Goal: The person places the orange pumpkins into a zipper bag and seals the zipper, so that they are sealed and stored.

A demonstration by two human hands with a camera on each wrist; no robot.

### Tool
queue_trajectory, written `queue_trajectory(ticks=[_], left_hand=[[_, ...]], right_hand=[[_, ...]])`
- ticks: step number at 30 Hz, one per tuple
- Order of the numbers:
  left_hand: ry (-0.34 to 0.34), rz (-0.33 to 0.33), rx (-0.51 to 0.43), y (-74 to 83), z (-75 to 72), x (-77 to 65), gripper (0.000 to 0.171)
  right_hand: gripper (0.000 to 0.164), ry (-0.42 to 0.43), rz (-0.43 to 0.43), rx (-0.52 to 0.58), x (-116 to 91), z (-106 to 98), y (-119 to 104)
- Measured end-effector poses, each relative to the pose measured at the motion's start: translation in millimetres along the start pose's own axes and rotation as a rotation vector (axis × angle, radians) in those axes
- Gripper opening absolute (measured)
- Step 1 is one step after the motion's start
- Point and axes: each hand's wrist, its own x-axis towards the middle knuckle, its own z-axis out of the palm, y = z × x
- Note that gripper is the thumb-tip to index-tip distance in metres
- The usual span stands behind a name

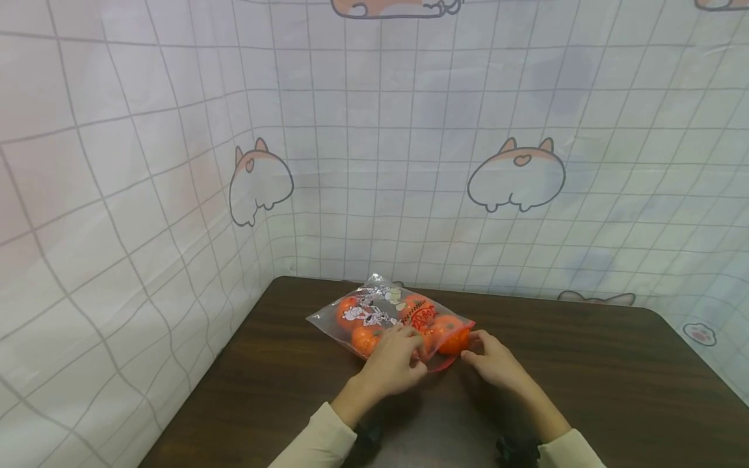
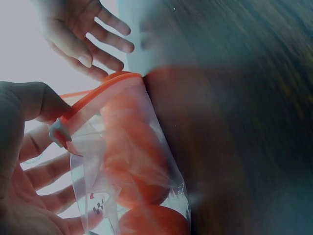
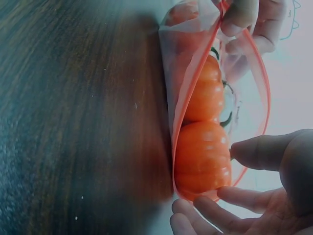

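Note:
A clear plastic bag (image 1: 380, 309) with a red zip edge lies on the dark table, its mouth facing right. Several small orange pumpkins with green stems are inside; one pumpkin (image 3: 203, 159) sits right at the open mouth. My left hand (image 1: 394, 364) pinches the zip edge beside the pale slider (image 2: 59, 132) between thumb and fingers, holding that side of the mouth up. At the mouth's other end is my right hand (image 1: 497, 361), fingers spread and fairly straight. Its thumb tip and fingertips are right beside the nearest pumpkin and the red rim.
Behind the dark wooden table (image 1: 585, 364) hangs a white grid-patterned cloth (image 1: 421, 214) with cartoon animals, which also covers the left side. The bag rests near the table's back edge. Both forearms wear pale sleeves (image 1: 318, 442).

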Motion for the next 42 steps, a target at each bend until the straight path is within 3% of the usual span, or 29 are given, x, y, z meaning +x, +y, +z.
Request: queue_trajectory(ticks=[10,21,29,34,42], left_hand=[[0.011,0.008,-0.113,-3.5,-1.4,2.7,0.010],[0.016,0.037,-0.237,-8.4,0.4,2.6,0.008],[-0.010,0.038,-0.270,-7.2,0.4,2.5,0.021],[-0.038,0.040,-0.294,-7.4,0.6,2.7,0.026],[-0.061,0.044,-0.301,-7.0,-0.9,2.6,0.021]], right_hand=[[0.049,-0.009,0.009,-0.012,-0.5,-0.7,-3.5],[0.071,-0.076,-0.032,0.073,4.3,5.0,-1.9],[0.072,-0.078,-0.015,0.058,4.2,6.7,-5.4],[0.072,-0.102,-0.015,0.133,7.9,9.5,-1.4],[0.070,-0.171,-0.027,0.261,10.1,9.0,2.8]])
